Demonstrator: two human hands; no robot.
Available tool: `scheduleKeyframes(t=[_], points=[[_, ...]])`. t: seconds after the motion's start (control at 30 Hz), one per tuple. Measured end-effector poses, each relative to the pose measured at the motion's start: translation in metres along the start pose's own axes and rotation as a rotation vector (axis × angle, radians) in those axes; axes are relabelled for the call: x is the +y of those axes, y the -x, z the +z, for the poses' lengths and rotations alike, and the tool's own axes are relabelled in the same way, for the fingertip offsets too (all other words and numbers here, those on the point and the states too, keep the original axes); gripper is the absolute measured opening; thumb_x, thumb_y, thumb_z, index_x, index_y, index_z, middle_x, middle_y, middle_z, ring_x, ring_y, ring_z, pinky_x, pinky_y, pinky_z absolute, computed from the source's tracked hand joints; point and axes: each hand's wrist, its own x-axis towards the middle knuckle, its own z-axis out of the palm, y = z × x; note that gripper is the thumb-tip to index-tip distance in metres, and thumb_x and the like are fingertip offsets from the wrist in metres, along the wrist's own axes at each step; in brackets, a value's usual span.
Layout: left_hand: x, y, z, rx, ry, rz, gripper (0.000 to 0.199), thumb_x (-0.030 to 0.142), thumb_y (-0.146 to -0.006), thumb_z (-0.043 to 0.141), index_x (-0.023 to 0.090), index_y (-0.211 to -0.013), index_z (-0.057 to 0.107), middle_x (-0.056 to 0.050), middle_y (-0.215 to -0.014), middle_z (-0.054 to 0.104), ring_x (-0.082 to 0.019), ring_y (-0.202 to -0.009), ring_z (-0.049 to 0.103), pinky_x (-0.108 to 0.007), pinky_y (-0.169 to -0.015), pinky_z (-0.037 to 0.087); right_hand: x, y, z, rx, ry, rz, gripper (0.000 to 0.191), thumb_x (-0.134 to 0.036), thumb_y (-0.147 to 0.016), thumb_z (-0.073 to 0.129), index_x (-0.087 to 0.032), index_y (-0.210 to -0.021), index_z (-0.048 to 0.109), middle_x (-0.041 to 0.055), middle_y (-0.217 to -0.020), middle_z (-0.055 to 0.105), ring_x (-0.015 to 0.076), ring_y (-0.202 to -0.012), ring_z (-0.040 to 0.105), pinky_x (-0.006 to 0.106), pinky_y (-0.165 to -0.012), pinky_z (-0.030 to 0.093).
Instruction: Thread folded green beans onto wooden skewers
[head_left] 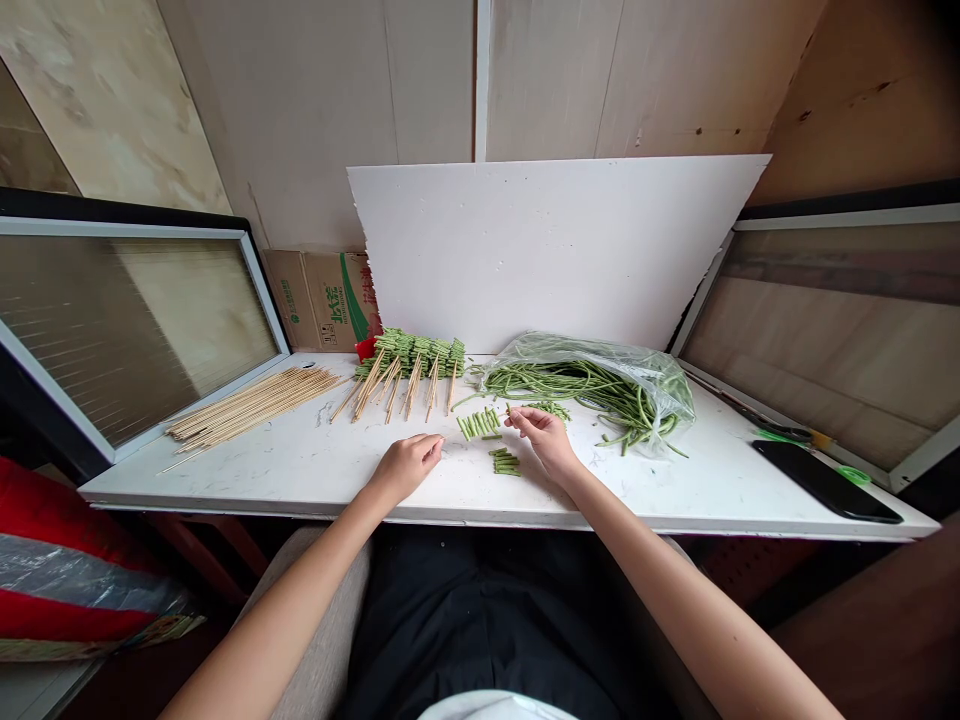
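On the long white tabletop, a clear plastic bag spills long, thin green beans at the back right, a fan of pale bamboo skewers lies at the left, and a stack of skewers threaded with cut green beans sits between them. Nearer the person, the left hand has its fingers curled in and the right hand has its fingertips pinched together, though whether either grips anything cannot be told. A row of short green bean pieces lies between the hands, with a smaller group of cut pieces just in front.
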Motion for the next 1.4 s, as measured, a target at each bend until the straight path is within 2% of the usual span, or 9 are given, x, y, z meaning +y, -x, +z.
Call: scheduleKeyframes(t=[0.17,0.4,0.8,1.07,1.4], points=[[0.001,-0.001,0.001,0.021,0.029,-0.003,0.028,0.026,-0.105,0.047,0.021,-0.098,0.074,-0.006,-0.086,0.073,-0.018,-0.076,0.067,-0.025,-0.072,0.049,0.003,-0.002,0.001,0.024,-0.096,0.047,0.042,-0.062,-0.079,0.079,-0.022,-0.093,0.079,0.0094,-0.095,0.075,0.0261,-0.093,0.066,0.033,-0.073,0.047],[0.0,-0.001,0.001,0.036,0.051,-0.003,0.027,0.027,-0.104,0.048,0.022,-0.1,0.075,-0.006,-0.087,0.074,-0.018,-0.08,0.069,-0.025,-0.074,0.051,0.001,-0.002,0.0,0.027,-0.151,0.096,0.041,-0.06,-0.076,0.081,-0.021,-0.088,0.076,0.0075,-0.092,0.071,0.0225,-0.089,0.063,0.03,-0.069,0.045],[0.0,0.0,0.0,0.005,0.061,0.007,0.028,0.028,-0.105,0.048,0.022,-0.101,0.074,-0.007,-0.089,0.075,-0.019,-0.081,0.069,-0.026,-0.075,0.052,-0.005,0.002,0.003,0.016,-0.025,0.021,0.048,-0.069,-0.08,0.075,-0.021,-0.086,0.074,0.0091,-0.094,0.074,0.0255,-0.092,0.064,0.034,-0.075,0.046],[0.002,0.0,-0.003,-0.026,0.061,0.029,0.03,0.028,-0.107,0.045,0.021,-0.099,0.072,-0.006,-0.087,0.073,-0.017,-0.077,0.067,-0.025,-0.073,0.05,-0.008,0.005,0.008,0.018,-0.005,-0.011,0.044,-0.066,-0.084,0.073,-0.022,-0.088,0.075,0.0075,-0.094,0.073,0.0245,-0.092,0.063,0.036,-0.085,0.047],[-0.001,0.001,-0.001,-0.032,0.083,0.035,0.03,0.031,-0.107,0.045,0.022,-0.099,0.073,-0.006,-0.09,0.074,-0.019,-0.081,0.069,-0.026,-0.076,0.052,-0.002,0.005,0.01,0.018,-0.03,-0.019,0.038,-0.062,-0.085,0.074,-0.024,-0.09,0.075,0.007,-0.101,0.073,0.0246,-0.098,0.064,0.035,-0.085,0.049]])
